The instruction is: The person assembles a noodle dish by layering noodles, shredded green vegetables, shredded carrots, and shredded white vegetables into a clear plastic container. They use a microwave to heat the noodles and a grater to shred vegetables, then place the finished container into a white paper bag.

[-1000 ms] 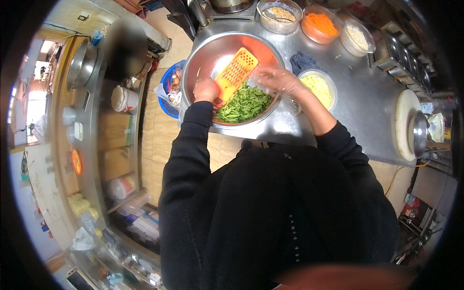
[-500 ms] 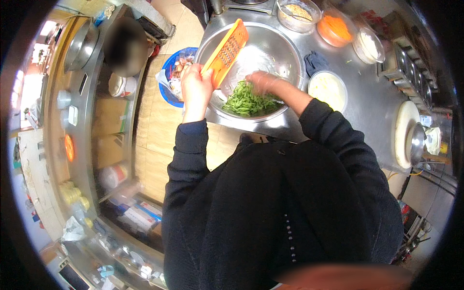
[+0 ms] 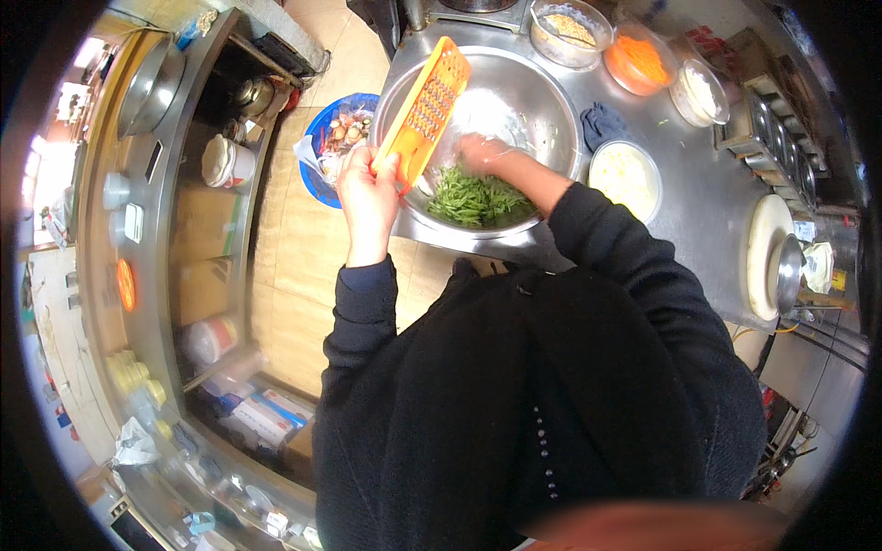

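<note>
Orange plastic marked the grater (image 3: 424, 112), which was seen from the head camera gripped at its lower end by the left hand (image 3: 368, 195), fingers wrapped firmly around the handle. It was held lifted over the left rim of the large steel bowl (image 3: 542, 101), its long axis running from the hand at lower left up toward the upper right, tilted, with the perforated face turned toward the bowl's inside. The right hand (image 3: 487, 154) was lowered into the bowl, its fingers curled loosely down at the heap of green shreds (image 3: 476, 199); whether anything was pinched could not be told. The step in hand was judged to be clearing or gathering the shreds, best done with the grater kept above the bowl so that any clinging bits fall inside, and with fingertips kept off the blades. Beside the bowl on the steel worktop (image 3: 698, 184) were noted a blue cloth (image 3: 602, 124) and small bowls of orange (image 3: 638, 60) and pale shreds (image 3: 625, 174).
</note>
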A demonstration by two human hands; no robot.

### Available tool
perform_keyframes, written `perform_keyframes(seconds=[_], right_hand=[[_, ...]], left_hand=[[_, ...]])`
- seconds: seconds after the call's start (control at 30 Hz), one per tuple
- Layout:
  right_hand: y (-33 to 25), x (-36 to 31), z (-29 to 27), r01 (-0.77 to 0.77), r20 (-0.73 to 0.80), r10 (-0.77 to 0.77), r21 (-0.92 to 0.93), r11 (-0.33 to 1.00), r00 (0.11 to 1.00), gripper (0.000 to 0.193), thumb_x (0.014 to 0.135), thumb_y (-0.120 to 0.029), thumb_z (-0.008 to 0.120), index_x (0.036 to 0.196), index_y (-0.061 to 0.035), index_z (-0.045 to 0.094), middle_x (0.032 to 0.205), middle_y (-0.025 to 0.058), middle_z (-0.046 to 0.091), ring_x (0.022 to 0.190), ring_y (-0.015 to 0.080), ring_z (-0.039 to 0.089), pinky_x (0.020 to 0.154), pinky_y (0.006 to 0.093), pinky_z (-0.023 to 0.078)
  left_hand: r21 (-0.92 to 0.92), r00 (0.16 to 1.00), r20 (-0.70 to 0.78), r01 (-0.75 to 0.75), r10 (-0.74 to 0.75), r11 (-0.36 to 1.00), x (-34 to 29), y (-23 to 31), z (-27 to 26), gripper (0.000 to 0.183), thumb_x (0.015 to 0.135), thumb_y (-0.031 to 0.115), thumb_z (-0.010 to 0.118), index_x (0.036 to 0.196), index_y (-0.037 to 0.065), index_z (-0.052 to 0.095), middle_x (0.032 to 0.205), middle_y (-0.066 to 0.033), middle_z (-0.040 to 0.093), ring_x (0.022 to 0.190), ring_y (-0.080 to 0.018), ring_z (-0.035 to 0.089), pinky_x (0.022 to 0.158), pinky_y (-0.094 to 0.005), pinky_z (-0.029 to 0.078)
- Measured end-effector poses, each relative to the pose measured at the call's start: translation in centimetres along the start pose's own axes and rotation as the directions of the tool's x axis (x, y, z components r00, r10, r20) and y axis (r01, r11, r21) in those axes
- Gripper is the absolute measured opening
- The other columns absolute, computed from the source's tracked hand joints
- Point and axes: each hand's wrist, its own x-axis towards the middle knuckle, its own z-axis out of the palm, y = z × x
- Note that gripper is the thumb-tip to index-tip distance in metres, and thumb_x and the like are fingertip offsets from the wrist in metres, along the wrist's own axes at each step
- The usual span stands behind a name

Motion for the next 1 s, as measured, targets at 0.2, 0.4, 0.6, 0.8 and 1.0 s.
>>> perform_keyframes(seconds=[0.2, 0.4, 0.6, 0.8, 1.0], right_hand=[[3.5, -2.1, -3.5, 0.175, -0.091, -0.168, 0.078, 0.981, 0.982, 0.035, 0.066, -0.016, 0.069, 0.1, -0.0093, 0.07, 0.096, 0.0161, 0.069, 0.086, 0.0294, 0.066, 0.079, 0.0386, 0.052], [5.5, -8.4, -8.1, 0.18, -0.209, -0.072, 0.562, 0.807, 0.975, 0.029, 0.068, -0.01, 0.066, 0.096, -0.009, 0.07, 0.088, 0.0063, 0.069, 0.084, 0.0173, 0.061, 0.078, 0.0312, 0.049], [12.7, -20.0, -13.1, 0.238, -0.297, -0.048, 0.645, 0.726, 0.954, 0.021, 0.073, -0.003, 0.061, 0.094, -0.0046, 0.066, 0.089, -0.0013, 0.066, 0.08, 0.0083, 0.058, 0.076, 0.025, 0.048], [18.2, -21.4, -9.5, -0.021, -0.204, 0.036, 0.075, 0.997, 0.978, 0.036, 0.066, -0.005, 0.072, 0.101, -0.0138, 0.069, 0.111, 0.0079, 0.064, 0.101, 0.027, 0.06, 0.088, 0.0364, 0.049], [19.1, -22.6, -9.8, 0.115, -0.46, 0.044, 0.313, 0.943, 0.887, 0.022, 0.081, -0.01, 0.066, 0.103, -0.0117, 0.071, 0.107, 0.0041, 0.069, 0.096, 0.0182, 0.064, 0.086, 0.031, 0.051]], left_hand=[[0.048, 1.0, 0.02, 0.011, -0.012, 0.999, 0.0, -0.6, 0.4, 0.012, 0.08, 0.009, 0.068, 0.083, -0.001, 0.061, 0.078, -0.0153, 0.061, 0.072, -0.0287, 0.06, 0.07, -0.0382, 0.047], [0.025, 0.999, 0.007, -0.046, 0.046, 0.999, 0.6, -3.2, 0.7, 0.013, 0.08, 0.009, 0.068, 0.08, -0.001, 0.061, 0.076, -0.0145, 0.061, 0.071, -0.0253, 0.059, 0.068, -0.0358, 0.047], [-0.167, 1.0, -0.003, 0.003, -0.004, 0.986, 0.9, -5.8, 1.9, 0.014, 0.079, 0.006, 0.071, 0.076, -0.001, 0.059, 0.071, -0.0097, 0.056, 0.066, -0.0193, 0.051, 0.064, -0.0327, 0.044], [-0.28, 0.985, 0.121, 0.151, -0.121, 0.948, 0.7, -4.8, 2.6, 0.013, 0.086, 0.006, 0.068, 0.079, 0.001, 0.058, 0.071, 0.0005, 0.054, 0.063, -0.0065, 0.045, 0.059, -0.0213, 0.04], [-0.283, 0.99, 0.139, 0.075, -0.037, 0.956, 0.8, -3.4, 2.3, 0.01, 0.088, 0.006, 0.066, 0.083, 0.003, 0.058, 0.073, 0.0008, 0.057, 0.065, -0.0059, 0.047, 0.061, -0.0208, 0.042]])
